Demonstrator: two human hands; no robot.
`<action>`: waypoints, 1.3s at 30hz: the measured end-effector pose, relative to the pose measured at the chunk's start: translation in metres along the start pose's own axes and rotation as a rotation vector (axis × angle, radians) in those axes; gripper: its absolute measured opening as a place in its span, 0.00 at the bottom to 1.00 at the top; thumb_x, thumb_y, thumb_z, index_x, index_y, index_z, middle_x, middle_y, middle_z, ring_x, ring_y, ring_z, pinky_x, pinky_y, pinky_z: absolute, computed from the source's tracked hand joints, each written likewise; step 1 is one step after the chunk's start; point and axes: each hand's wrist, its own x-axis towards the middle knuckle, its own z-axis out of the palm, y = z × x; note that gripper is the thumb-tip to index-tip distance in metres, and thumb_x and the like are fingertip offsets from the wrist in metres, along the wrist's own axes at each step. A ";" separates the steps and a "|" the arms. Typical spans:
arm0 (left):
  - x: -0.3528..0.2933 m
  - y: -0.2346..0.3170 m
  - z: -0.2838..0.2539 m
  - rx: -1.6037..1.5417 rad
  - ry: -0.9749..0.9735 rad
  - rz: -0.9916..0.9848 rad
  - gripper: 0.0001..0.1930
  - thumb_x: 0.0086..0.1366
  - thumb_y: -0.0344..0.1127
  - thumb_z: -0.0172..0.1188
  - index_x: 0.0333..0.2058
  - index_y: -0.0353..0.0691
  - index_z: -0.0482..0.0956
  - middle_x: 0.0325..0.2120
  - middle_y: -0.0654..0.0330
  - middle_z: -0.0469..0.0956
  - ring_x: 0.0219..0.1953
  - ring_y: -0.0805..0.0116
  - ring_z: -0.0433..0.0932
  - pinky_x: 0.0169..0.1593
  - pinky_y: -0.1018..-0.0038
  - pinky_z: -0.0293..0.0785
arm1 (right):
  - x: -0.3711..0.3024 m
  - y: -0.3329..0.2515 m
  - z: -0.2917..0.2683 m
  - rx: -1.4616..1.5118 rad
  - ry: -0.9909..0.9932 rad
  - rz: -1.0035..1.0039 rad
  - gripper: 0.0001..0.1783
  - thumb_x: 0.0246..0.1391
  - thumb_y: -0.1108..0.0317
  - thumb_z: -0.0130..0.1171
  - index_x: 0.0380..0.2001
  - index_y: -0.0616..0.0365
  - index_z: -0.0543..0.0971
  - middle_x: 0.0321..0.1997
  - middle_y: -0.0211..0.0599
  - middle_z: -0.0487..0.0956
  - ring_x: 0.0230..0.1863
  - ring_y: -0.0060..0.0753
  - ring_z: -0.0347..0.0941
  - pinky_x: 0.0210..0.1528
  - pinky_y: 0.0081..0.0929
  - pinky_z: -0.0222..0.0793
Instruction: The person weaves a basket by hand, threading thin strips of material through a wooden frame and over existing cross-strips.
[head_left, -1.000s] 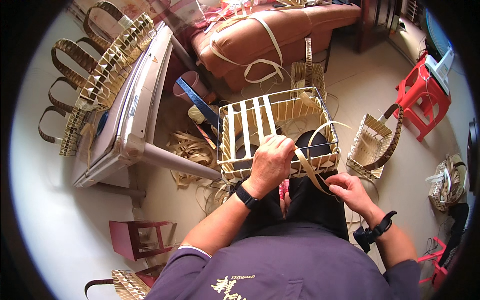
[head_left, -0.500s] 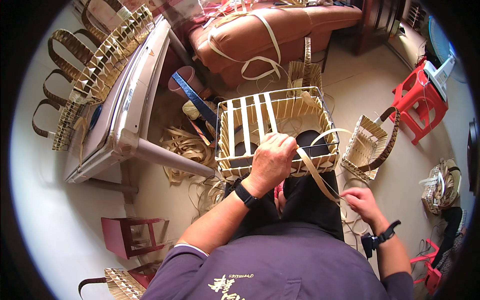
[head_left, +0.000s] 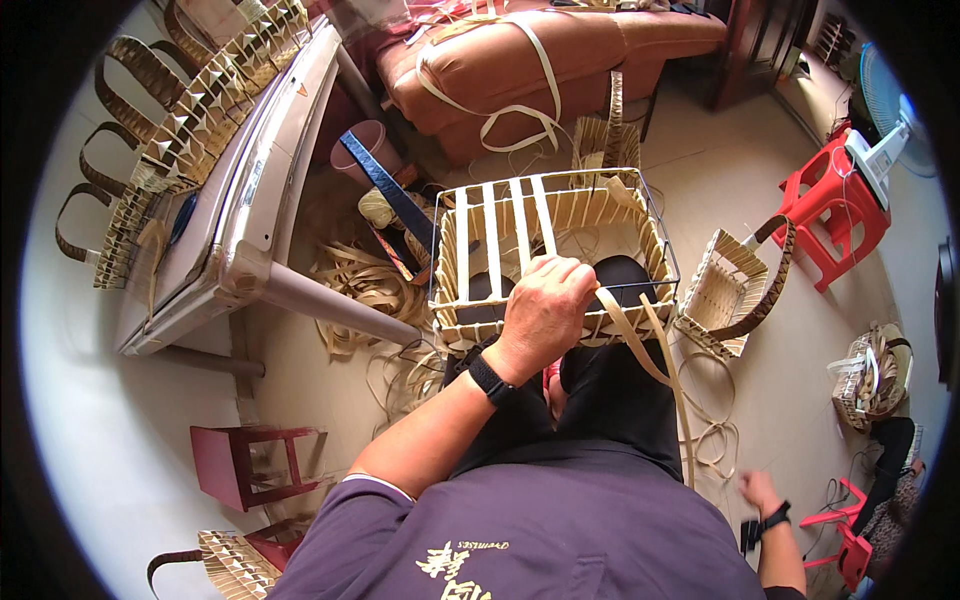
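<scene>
On my lap rests a rectangular basket (head_left: 460, 331) of pale woven strips on a dark wire frame. Several flat strips (head_left: 491, 240) run across the left part of its open top. My left hand (head_left: 546, 305) is closed over the near top rim, pinching a tan flat strip (head_left: 630, 338) there. From beside that hand the strip loops down to the right, and a long length hangs past my right thigh. My right hand (head_left: 762, 490) is low at the right, away from the basket, with its fingers curled; what they hold, if anything, cannot be made out.
A small handled basket (head_left: 725, 285) stands on the floor at right, near a red stool (head_left: 835, 205) bearing a fan. Coiled strips (head_left: 365, 290) lie left of my lap. Handled baskets (head_left: 210, 120) line the table (head_left: 240, 255); a brown sofa (head_left: 560, 60) is ahead.
My right hand has moved down and away from the basket. The strip's arching loop over the right rim has dropped, and its length now hangs down. My left hand keeps its hold.
</scene>
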 end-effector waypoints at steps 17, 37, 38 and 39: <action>-0.011 -0.005 -0.008 0.033 -0.002 -0.028 0.08 0.65 0.31 0.71 0.37 0.39 0.79 0.33 0.54 0.80 0.41 0.48 0.82 0.52 0.57 0.77 | 0.016 -0.426 -0.378 1.424 -0.333 -0.738 0.19 0.80 0.57 0.58 0.38 0.60 0.84 0.19 0.23 0.75 0.20 0.15 0.65 0.27 0.19 0.59; 0.168 0.018 -0.124 0.093 -0.510 -0.018 0.17 0.63 0.50 0.77 0.38 0.41 0.93 0.29 0.56 0.89 0.32 0.54 0.89 0.42 0.61 0.84 | 0.001 -0.470 -0.651 1.018 -0.106 -1.046 0.14 0.73 0.61 0.67 0.34 0.56 0.78 0.19 0.16 0.68 0.17 0.11 0.58 0.20 0.18 0.53; 0.174 0.016 -0.119 0.050 -0.502 -0.009 0.13 0.62 0.46 0.75 0.34 0.42 0.92 0.26 0.54 0.88 0.29 0.51 0.87 0.39 0.57 0.83 | -0.001 -0.474 -0.666 0.890 -0.022 -1.079 0.14 0.69 0.60 0.71 0.34 0.54 0.78 0.19 0.16 0.68 0.17 0.10 0.58 0.20 0.17 0.52; 0.182 0.012 -0.115 0.071 -0.526 -0.026 0.11 0.61 0.42 0.71 0.31 0.41 0.91 0.25 0.49 0.86 0.29 0.47 0.86 0.38 0.55 0.82 | -0.001 -0.479 -0.680 0.761 0.060 -1.109 0.16 0.65 0.59 0.76 0.35 0.53 0.77 0.19 0.15 0.68 0.17 0.09 0.58 0.20 0.16 0.52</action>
